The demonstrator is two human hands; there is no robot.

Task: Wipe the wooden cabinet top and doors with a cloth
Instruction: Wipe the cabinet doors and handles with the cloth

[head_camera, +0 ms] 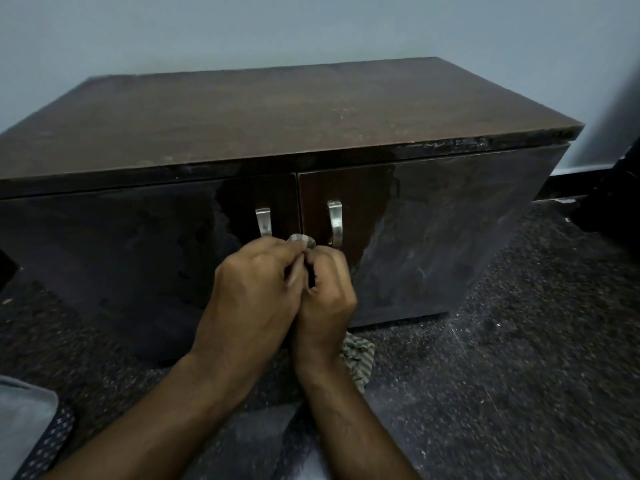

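Note:
A low dark wooden cabinet stands against the wall, its dusty brown top facing me. Two glossy doors meet at the middle, the left door and the right door, each with a metal handle. My left hand and my right hand are pressed together in front of the door seam, both gripping a striped grey-green cloth. A small bunch of it shows above the fingers and the rest hangs below my right wrist. Wet streaks mark the doors around the handles.
Dark speckled carpet covers the floor around the cabinet. A pale wall rises behind it. A dark object stands at the right edge. My knee in grey and dotted fabric shows at the lower left.

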